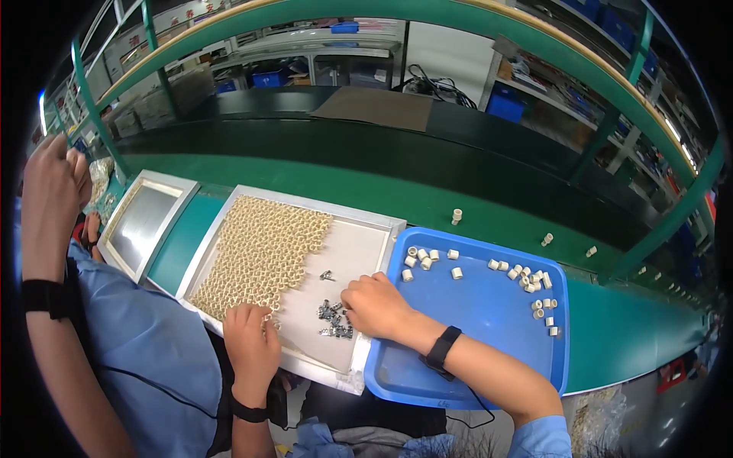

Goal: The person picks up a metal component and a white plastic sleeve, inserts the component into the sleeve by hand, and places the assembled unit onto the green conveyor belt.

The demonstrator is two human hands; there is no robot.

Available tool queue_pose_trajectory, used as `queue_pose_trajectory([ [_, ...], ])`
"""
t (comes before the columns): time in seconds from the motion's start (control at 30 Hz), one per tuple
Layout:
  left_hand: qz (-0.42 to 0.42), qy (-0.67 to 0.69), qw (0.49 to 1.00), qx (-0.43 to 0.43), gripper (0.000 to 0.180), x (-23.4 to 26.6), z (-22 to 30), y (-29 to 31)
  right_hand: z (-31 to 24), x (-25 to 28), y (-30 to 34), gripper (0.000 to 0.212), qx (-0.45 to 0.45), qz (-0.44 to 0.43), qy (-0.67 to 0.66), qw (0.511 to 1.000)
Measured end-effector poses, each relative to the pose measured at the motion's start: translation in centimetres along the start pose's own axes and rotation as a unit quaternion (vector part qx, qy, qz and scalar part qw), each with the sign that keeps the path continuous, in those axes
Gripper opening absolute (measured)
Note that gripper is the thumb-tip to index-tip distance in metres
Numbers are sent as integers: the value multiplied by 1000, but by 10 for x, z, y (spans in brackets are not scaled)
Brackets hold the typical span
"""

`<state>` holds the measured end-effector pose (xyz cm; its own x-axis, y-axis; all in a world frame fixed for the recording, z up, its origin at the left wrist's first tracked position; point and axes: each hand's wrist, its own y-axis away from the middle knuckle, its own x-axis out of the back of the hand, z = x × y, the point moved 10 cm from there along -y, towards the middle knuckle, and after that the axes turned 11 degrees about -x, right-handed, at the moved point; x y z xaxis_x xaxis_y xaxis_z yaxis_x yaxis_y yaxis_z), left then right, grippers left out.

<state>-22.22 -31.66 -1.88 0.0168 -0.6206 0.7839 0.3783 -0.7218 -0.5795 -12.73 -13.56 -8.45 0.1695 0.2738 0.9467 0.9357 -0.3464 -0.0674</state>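
Note:
A shallow metal-framed tray (366,252) holds tightly packed rows of small cream ring-shaped pieces (263,248) over its left part. My left hand (250,343) is at the tray's near edge, fingers curled, with a cream ring showing between thumb and forefinger. On the tray's bare right part lies a loose heap of small shiny metal clips (330,320), and a few more clips lie apart above it. My right hand (378,305) rests at the heap's right side with its fingers bent together. Its fingertips are partly hidden, so what they hold cannot be made out.
A blue plastic tray (466,343) with scattered cream cylinders (527,276) stands at the right, under my right forearm. Several cylinders stand on the green bench (496,233) beyond it. At left are another framed tray (145,221) and a co-worker's raised arm (50,221). A green rail (489,19) crosses above.

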Motion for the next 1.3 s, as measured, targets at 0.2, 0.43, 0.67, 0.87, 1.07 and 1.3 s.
queue_pose_trajectory([
  [0.2,-40,-51,998,-2,22,-21,-5,6,-2,-4,-4,11,-9,-29,-7,999],
  [0.43,-68,-122,990,8,14,-44,-15,-3,-7,19,11,17,24,57,-66,996],
  [0.67,-56,-100,993,-5,13,-40,-8,-12,2,38,27,18,-49,-24,-324,945],
  [0.87,-60,-52,996,-41,10,-38,3,-14,11,25,57,19,-132,-131,-657,731],
  [1.07,-7,286,957,-46,15,-5,62,-14,13,43,96,18,-131,-122,-744,644],
  [1.3,-16,505,863,9,19,-29,121,17,13,60,137,8,-156,-112,-823,535],
])
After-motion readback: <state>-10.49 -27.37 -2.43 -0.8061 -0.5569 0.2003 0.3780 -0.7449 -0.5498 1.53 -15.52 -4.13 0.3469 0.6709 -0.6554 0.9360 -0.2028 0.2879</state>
